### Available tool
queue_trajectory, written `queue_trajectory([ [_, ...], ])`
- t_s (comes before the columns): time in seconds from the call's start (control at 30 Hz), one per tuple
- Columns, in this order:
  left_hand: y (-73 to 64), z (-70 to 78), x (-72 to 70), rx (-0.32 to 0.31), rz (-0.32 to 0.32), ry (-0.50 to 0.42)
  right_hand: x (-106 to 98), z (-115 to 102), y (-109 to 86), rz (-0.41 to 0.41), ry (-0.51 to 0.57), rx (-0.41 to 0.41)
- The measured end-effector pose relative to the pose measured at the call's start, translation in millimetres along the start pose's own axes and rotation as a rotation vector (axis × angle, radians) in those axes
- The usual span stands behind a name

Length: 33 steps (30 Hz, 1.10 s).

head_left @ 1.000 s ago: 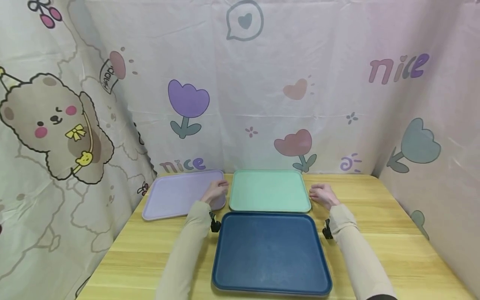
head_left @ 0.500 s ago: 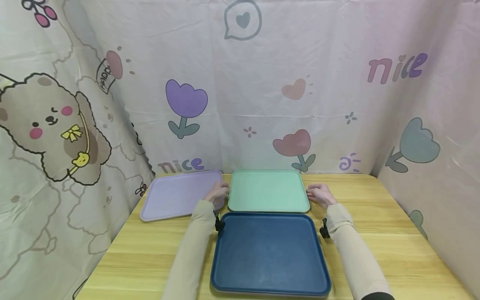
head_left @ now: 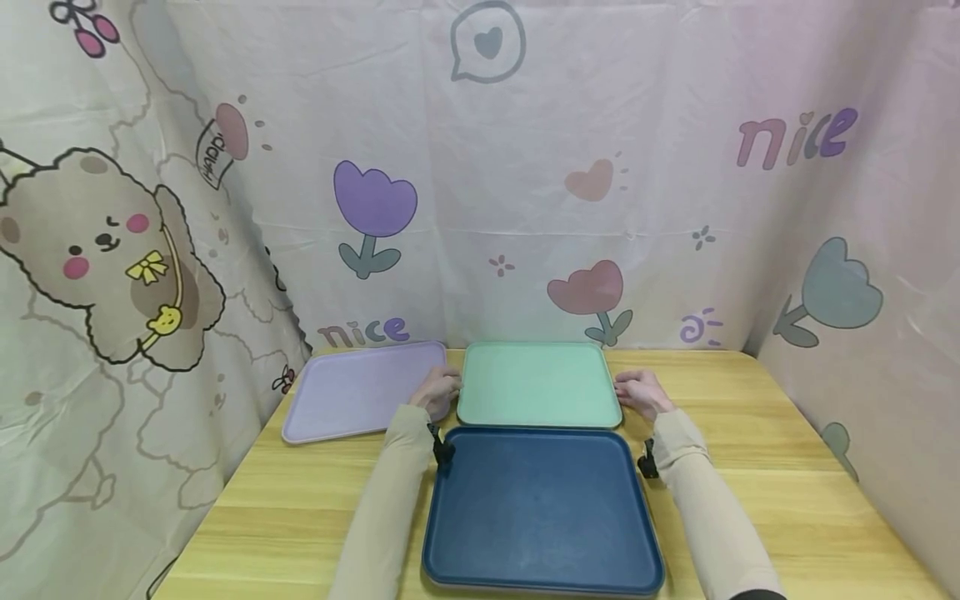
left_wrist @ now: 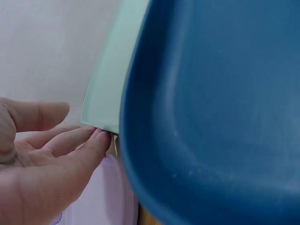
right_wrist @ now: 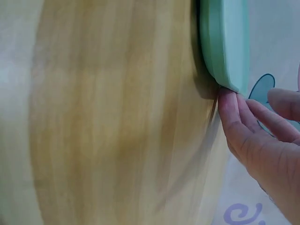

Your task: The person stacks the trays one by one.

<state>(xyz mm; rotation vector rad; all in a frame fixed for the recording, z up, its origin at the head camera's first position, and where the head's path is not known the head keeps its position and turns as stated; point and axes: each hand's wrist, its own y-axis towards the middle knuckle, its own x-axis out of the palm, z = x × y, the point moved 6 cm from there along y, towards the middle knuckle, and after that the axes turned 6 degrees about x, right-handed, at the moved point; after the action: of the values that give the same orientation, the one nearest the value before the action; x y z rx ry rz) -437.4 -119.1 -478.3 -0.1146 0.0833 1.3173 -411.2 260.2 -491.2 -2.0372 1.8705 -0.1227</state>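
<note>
The mint tray (head_left: 538, 385) lies behind the blue tray (head_left: 542, 510), its long axis running left to right. The wrist views show contact too small in the head view: left hand (left_wrist: 51, 171) and right hand (right_wrist: 265, 145) touch its short ends with extended fingertips, thumbs clear, neither grasping

A dark blue tray (left_wrist: 234, 93) filled the right side of the left wrist view, its rounded corner and raised rim turned toward the left hand (left_wrist: 51, 164). Behind that rim showed a narrow part of a mint green tray (left_wrist: 108, 84). The hand's extended fingers touched the green tray's near edge, the thumb apart from it. Below lay part of a lilac tray (left_wrist: 101, 192), with a sliver of wooden table (left_wrist: 147, 218) beside it and a pale, blurred backdrop (left_wrist: 51, 47) beyond.
</note>
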Motion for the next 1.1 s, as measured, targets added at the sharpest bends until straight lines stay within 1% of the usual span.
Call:
queue_trajectory([
  [0.1,0.2,-3.6,0.2,-0.035,0.023,-0.055,-2,0,-1.6,0.011,-0.039,-0.008],
  [0.17,0.1,-5.6,1.0,-0.054,0.037,-0.073,-4,1,-2.7,0.025,-0.045,-0.015],
  [0.3,0.2,-8.3,2.4,-0.079,0.06,-0.109,-8,2,-3.6,0.058,-0.037,-0.027],
  [0.43,2.4,-8.9,2.3,-0.093,0.079,-0.16,-12,3,-3.7,0.101,-0.016,-0.015],
  [0.47,3.1,-9.2,2.5,-0.095,0.081,-0.172,-12,3,-4.1,0.102,-0.009,-0.011],
  [0.53,3.9,-10.2,1.1,-0.105,0.104,-0.191,-14,3,-5.3,0.105,0.006,-0.004],
  [0.7,3.7,-12.2,-4.2,-0.113,0.178,-0.223,-15,0,-10.8,0.086,0.043,-0.003],
  [0.93,-2.0,-12.0,-10.4,-0.117,0.278,-0.321,-15,-1,-17.1,0.075,0.071,0.002],
  [1.1,-9.5,-12.5,-13.0,-0.11,0.311,-0.386,-15,-4,-21.8,0.085,0.084,-0.007],
])
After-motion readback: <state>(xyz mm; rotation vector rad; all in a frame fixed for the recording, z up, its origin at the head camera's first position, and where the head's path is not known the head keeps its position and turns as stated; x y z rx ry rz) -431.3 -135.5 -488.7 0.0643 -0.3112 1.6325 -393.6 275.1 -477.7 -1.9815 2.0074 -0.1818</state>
